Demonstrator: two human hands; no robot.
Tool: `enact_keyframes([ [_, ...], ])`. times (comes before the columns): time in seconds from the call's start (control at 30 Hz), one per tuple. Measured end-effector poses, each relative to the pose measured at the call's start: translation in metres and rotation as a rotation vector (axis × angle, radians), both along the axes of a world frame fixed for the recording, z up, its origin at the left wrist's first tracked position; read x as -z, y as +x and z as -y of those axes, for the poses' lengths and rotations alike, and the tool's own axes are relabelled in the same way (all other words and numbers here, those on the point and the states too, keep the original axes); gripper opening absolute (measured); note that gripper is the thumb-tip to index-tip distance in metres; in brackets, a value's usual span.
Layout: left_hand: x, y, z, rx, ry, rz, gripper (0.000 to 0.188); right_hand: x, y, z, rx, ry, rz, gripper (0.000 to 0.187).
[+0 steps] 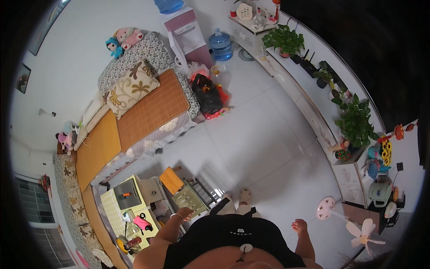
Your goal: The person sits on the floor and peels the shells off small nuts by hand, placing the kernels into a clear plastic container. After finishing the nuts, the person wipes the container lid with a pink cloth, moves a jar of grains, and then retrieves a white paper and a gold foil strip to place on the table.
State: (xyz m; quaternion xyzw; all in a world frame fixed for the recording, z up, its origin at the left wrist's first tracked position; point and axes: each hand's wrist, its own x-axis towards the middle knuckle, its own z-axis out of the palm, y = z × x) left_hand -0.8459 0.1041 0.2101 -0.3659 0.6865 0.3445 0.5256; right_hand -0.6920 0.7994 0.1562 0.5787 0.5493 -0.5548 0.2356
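My left hand [183, 214], with a bracelet [177, 217] on the wrist, is low at my side, beside a slatted stool or chair [190, 200]. Its fingers are apart and hold nothing I can see; whether they touch the slats I cannot tell. Raised out to my other side is my right hand [300, 226], empty, its fingers loosely bent. A pale pink fan-like head [325, 207] and a pink flower-shaped fan [361, 232] are the things nearest it. My feet [245, 196] show on the floor in front of me.
A yellow-topped table [107, 201] at left carries a dark tray, a pink object and bottles. Behind it runs a sofa [152, 107] with mats and cushions. Bags [208, 96] lie near a water dispenser [188, 38]. A long cabinet [309, 101] with plants curves along the right.
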Motion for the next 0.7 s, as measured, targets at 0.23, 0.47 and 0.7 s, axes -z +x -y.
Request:
enact_keyframes([
  [0.23,0.058,0.032,0.071,0.106,0.204,-0.34,0.022,0.007,-0.086,0.031,-0.153,0.0,0.197,0.025],
  [0.47,0.076,-0.006,0.108,0.282,0.091,-0.235,0.023,-0.023,-0.272,0.051,-0.072,0.04,-0.035,0.017],
  [0.7,0.121,-0.171,0.161,-0.067,0.102,-0.316,0.027,-0.053,-0.432,0.117,-0.402,-0.06,0.023,0.031],
])
